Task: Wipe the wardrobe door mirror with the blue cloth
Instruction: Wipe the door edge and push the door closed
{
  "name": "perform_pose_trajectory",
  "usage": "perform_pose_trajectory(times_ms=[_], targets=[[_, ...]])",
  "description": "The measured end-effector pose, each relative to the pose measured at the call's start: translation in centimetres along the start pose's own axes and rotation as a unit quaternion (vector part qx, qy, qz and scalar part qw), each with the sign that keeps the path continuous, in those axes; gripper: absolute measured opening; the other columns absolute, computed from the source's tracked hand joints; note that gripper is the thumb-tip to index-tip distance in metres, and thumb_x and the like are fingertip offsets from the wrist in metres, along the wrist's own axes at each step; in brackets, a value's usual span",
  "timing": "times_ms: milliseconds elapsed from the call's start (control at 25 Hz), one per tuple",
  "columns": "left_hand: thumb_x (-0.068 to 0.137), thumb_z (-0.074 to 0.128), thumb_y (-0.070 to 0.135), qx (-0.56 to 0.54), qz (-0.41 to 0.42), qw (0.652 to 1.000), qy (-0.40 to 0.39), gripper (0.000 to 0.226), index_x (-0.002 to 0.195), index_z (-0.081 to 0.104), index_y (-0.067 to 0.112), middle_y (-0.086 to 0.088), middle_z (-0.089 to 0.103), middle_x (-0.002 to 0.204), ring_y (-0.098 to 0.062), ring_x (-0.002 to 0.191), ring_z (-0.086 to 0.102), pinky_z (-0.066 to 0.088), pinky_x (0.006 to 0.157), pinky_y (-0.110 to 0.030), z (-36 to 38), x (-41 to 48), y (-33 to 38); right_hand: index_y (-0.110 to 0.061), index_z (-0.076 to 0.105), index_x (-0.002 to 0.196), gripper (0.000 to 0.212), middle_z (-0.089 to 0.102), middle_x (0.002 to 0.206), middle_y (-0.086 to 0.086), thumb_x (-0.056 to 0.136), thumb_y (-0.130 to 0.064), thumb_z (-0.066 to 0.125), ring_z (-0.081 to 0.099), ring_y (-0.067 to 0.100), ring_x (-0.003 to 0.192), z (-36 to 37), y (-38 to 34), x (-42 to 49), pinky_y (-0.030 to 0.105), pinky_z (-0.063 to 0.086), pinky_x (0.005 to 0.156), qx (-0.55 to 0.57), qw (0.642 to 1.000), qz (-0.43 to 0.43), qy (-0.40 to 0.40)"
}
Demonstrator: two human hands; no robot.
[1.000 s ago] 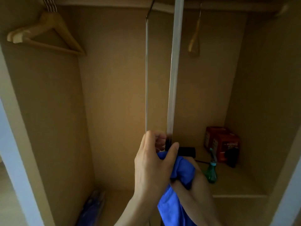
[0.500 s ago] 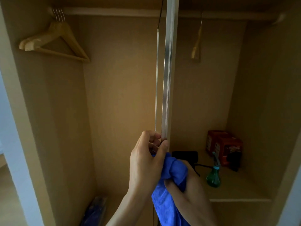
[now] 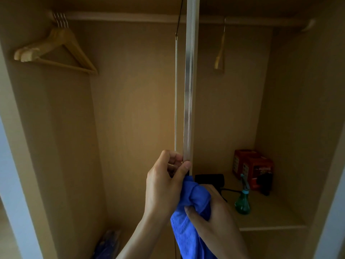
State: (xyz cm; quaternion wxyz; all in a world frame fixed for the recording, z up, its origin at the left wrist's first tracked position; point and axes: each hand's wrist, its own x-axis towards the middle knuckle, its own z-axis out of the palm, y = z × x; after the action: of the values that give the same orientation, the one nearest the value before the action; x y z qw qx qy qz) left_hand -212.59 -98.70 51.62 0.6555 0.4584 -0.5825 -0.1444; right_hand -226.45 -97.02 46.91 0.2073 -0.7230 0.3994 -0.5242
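Observation:
The wardrobe door (image 3: 189,86) stands edge-on to me, a thin vertical strip running down the middle of the view, so its mirror face is not visible. My left hand (image 3: 165,182) pinches the door's edge with thumb and fingers at about waist height. Just below and to the right, my right hand (image 3: 209,214) grips the bunched blue cloth (image 3: 190,217), which hangs down beside the door edge and touches my left hand.
The open wardrobe holds wooden hangers (image 3: 56,51) at the upper left and one hanger (image 3: 220,53) on the rail at the right. A shelf (image 3: 270,217) at the right carries a green spray bottle (image 3: 242,199), red boxes (image 3: 252,167) and a black device (image 3: 209,178). A blue bundle (image 3: 108,245) lies on the floor.
The door edge has swung slightly leftward and upright in the view. My left hand has shifted its pinch on the edge; my right hand keeps the cloth just below.

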Motion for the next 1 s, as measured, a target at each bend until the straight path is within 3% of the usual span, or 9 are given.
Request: perform_pose_trajectory(times_ms=[560, 680, 1000], targets=[[0.09, 0.075, 0.031, 0.018, -0.001, 1.0, 0.007, 0.015, 0.085, 0.061, 0.032, 0.022, 0.069, 0.083, -0.001, 0.077, 0.066, 0.05, 0.061, -0.012, 1.2, 2.9, -2.3, -0.042, 0.058, 0.098, 0.034, 0.066, 0.096, -0.016, 0.084, -0.018, 0.077, 0.065, 0.0, 0.094, 1.6, 3.6, 3.2, 0.012, 0.049, 0.077, 0.005, 1.0, 0.015, -0.007], [0.091, 0.074, 0.031, 0.03, 0.004, 0.999, 0.014, 0.015, 0.086, 0.06, 0.032, 0.024, 0.069, 0.083, -0.001, 0.076, 0.066, 0.05, 0.06, -0.013, 1.7, 3.9, -3.1, -0.041, 0.059, 0.099, 0.024, 0.065, 0.096, -0.016, 0.085, -0.027, 0.073, 0.064, 0.002, 0.092, 1.8, 4.1, 4.2, 0.013, 0.048, 0.075, 0.019, 0.999, 0.021, -0.016], [0.091, 0.073, 0.033, 0.048, -0.001, 0.999, 0.003, 0.016, 0.087, 0.058, 0.035, 0.02, 0.067, 0.084, -0.005, 0.075, 0.066, 0.051, 0.059, -0.015, 2.5, 6.7, -5.3, -0.036, 0.059, 0.104, 0.024, 0.064, 0.101, -0.012, 0.09, -0.021, 0.071, 0.064, 0.003, 0.095, 2.7, 5.7, 7.1, 0.018, 0.051, 0.079, 0.019, 0.999, 0.025, -0.036]])
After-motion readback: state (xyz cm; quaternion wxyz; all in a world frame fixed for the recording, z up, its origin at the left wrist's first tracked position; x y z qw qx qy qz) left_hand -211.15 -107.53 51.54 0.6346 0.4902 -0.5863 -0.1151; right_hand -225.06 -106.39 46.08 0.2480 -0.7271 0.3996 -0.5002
